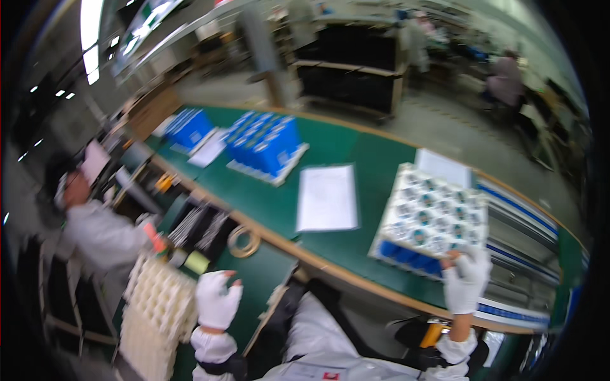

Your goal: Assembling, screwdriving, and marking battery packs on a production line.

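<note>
Nearest the camera, the wearer's white sleeves rise from the lower edge. Left: the gloved left hand (216, 298) hovers half-open, fingers loosely curled, holding nothing, just beside a cream moulded tray (152, 317) at the near left. Beyond it lies a tape ring (243, 241) on the green table (356, 159). Far left, a co-worker in white (95, 228) sits at the bench. Centre: 2 blue box stacks (265, 143) stand at the far side, a white sheet (327, 198) nearer. Right: the gloved right hand (467, 279) is closed on the near edge of a white tray of round parts (432, 213), which rests tilted atop blue boxes (406, 257) on the table's right part.
</note>
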`<action>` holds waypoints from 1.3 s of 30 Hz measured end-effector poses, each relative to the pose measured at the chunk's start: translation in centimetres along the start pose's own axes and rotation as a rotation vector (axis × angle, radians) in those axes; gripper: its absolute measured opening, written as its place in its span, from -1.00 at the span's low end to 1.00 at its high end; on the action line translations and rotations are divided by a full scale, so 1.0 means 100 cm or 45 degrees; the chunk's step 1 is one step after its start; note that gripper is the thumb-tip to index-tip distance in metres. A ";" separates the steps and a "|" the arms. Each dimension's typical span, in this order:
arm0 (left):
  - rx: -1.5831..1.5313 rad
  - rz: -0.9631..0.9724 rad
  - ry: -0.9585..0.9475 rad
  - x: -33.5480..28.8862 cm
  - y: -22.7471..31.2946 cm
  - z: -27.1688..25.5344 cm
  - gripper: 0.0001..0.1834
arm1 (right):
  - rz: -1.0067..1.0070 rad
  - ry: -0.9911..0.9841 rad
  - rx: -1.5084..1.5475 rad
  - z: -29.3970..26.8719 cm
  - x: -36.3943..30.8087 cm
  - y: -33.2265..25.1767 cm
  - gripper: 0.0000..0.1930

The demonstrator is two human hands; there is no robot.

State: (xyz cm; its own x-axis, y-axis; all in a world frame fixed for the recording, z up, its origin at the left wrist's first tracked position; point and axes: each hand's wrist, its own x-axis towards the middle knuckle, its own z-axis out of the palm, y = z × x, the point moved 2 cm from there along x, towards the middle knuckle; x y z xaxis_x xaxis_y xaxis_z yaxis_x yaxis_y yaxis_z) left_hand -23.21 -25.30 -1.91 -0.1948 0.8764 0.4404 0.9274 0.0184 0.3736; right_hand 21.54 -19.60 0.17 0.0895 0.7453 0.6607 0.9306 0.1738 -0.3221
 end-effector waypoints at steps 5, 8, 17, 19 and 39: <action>0.324 -0.326 -1.110 -0.057 -0.060 0.009 -0.79 | 0.028 -0.075 0.068 0.005 -0.006 0.015 -0.76; 0.426 -0.409 -1.219 -0.073 -0.053 0.018 -0.76 | 0.036 -0.090 0.094 0.013 -0.010 0.015 -0.75; 0.290 0.136 -1.086 -0.063 -0.031 0.060 -0.71 | 0.006 -0.076 0.028 0.007 -0.014 0.011 -0.73; 0.375 0.194 -1.158 -0.062 -0.024 0.065 -0.71 | -0.008 -0.075 0.024 0.007 -0.013 0.011 -0.72; 0.750 -0.866 -0.723 -0.041 -0.108 0.041 -0.74 | 0.241 0.136 0.472 -0.026 -0.039 0.046 -0.92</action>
State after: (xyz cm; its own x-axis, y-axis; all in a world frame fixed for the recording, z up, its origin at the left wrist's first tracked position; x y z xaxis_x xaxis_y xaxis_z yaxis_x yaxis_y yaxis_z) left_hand -31.13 -27.09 -11.05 -0.6936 0.6875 -0.2149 0.7176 0.6855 -0.1232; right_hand 26.38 -23.36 -2.16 0.3006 0.7187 0.6270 0.7055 0.2748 -0.6532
